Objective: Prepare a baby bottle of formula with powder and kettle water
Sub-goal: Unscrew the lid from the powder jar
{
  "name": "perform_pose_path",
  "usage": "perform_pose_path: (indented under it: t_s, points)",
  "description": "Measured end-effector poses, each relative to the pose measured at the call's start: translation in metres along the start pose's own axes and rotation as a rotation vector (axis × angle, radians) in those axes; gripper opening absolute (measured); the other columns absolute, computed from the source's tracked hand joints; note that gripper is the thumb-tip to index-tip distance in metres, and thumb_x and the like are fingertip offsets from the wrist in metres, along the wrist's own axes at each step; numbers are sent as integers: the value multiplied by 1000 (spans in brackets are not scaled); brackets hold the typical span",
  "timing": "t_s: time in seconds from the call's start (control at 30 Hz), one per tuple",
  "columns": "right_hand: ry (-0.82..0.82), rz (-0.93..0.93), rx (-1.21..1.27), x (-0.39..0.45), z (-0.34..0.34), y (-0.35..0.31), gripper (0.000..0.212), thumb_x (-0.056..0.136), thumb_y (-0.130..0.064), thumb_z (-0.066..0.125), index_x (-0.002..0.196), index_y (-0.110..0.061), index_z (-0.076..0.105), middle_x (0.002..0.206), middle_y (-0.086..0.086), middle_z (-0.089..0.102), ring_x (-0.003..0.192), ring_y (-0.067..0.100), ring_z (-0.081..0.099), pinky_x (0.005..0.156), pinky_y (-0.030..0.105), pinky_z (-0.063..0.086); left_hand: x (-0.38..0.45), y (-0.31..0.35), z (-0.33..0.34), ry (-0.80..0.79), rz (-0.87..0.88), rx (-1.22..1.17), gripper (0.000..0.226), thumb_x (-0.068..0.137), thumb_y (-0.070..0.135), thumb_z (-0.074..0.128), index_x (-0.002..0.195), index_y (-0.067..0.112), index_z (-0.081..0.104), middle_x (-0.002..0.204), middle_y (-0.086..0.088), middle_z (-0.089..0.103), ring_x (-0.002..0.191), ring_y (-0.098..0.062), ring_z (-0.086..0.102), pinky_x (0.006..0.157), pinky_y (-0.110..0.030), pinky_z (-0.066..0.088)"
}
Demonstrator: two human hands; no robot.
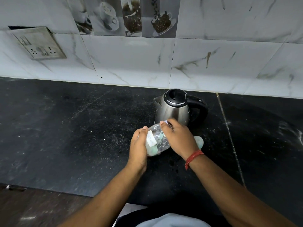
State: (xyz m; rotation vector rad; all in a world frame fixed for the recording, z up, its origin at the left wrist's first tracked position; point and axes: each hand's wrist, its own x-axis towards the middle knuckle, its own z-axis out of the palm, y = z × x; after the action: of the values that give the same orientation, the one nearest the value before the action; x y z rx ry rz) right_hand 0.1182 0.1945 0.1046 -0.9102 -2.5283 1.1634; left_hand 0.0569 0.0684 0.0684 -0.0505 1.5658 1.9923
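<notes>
A clear plastic baby bottle [156, 141] with a white label and pale green printed marks is held tilted just above the black counter. My left hand [139, 145] grips its lower left side. My right hand [177, 136] wraps over its upper right end, hiding the neck. A pale green rounded piece [199, 141], perhaps a cap, shows behind my right wrist. A steel kettle [173, 107] with a black lid and handle stands directly behind the bottle, spout to the left. No powder container is visible.
The black stone counter [82, 128] stretches left and right, with its front edge [49, 191] at lower left. A marble-tiled wall [213, 66] backs it. A switch and socket plate [39, 44] sits on the wall at upper left.
</notes>
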Motion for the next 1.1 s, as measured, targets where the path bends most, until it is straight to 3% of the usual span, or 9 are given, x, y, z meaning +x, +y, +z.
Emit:
perform_pose_path:
  t_s: [0.13, 0.27, 0.43, 0.5, 0.6, 0.73, 0.83, 0.9, 1.1]
  points:
    - [71, -85, -50, -2, -1, 3, 46, 84, -67, 36, 89, -24, 54, 75, -5, 61, 75, 22, 61, 63, 33, 45, 2, 2, 0, 1, -30, -2, 37, 106, 38, 48, 116, 7, 64, 108, -29, 71, 87, -37, 68, 58, -41, 58]
    - [102, -166, -93, -4, 0, 7, 49, 85, -65, 36, 102, -26, 59, 89, -4, 68, 84, 24, 65, 68, 37, 53, 4, 4, -4, -54, -44, 8, 30, 105, 30, 46, 112, 6, 63, 95, -17, 70, 80, -32, 68, 53, -38, 56]
    - [141, -253, -87, -6, -4, 7, 51, 87, -60, 42, 114, -23, 64, 104, -3, 70, 93, 23, 66, 74, 37, 55, 8, 11, -5, -66, -89, -57, 36, 77, 32, 61, 103, 9, 72, 99, -17, 70, 95, -36, 63, 83, -50, 51]
    - [157, -274, -111, -8, -5, 5, 52, 87, -60, 41, 118, -24, 63, 109, -4, 70, 96, 23, 66, 76, 38, 55, 8, 11, -5, -76, -124, -75, 51, 80, 37, 61, 116, 2, 70, 108, -22, 69, 101, -39, 62, 93, -58, 50]
    - [141, -207, -139, -4, -4, 0, 53, 85, -65, 35, 118, -31, 59, 113, -7, 68, 99, 23, 64, 77, 36, 53, 3, 7, -4, -109, -113, -98, 62, 91, 54, 57, 131, 7, 64, 126, -26, 68, 115, -44, 65, 103, -66, 48]
    - [118, -100, -104, 1, 0, -5, 34, 93, -59, 43, 110, -32, 56, 109, -8, 67, 99, 23, 63, 75, 34, 49, -2, 5, 3, -5, -1, -88, 68, 85, 59, 62, 129, 7, 62, 124, -30, 67, 108, -41, 68, 93, -68, 54]
    - [122, -126, -145, -3, 1, -6, 30, 96, -52, 50, 115, -30, 59, 113, -3, 68, 102, 25, 63, 79, 36, 51, 2, 4, 2, 23, -54, -47, 58, 96, 55, 52, 122, 6, 67, 114, -32, 70, 93, -41, 72, 68, -51, 63]
    - [134, -147, -159, -4, 0, -4, 34, 95, -53, 50, 117, -29, 60, 114, -2, 69, 103, 27, 64, 78, 36, 52, 4, 1, 1, 15, -98, 8, 52, 102, 52, 45, 119, 9, 70, 108, -28, 73, 80, -36, 72, 57, -38, 58]
    - [110, -326, -238, -7, -6, -4, 59, 81, -63, 39, 124, -31, 63, 113, -6, 66, 95, 25, 66, 75, 36, 55, -1, 3, 0, -105, -299, -96, 51, 104, 50, 40, 109, 11, 72, 82, -13, 74, 63, -29, 71, 44, -28, 50]
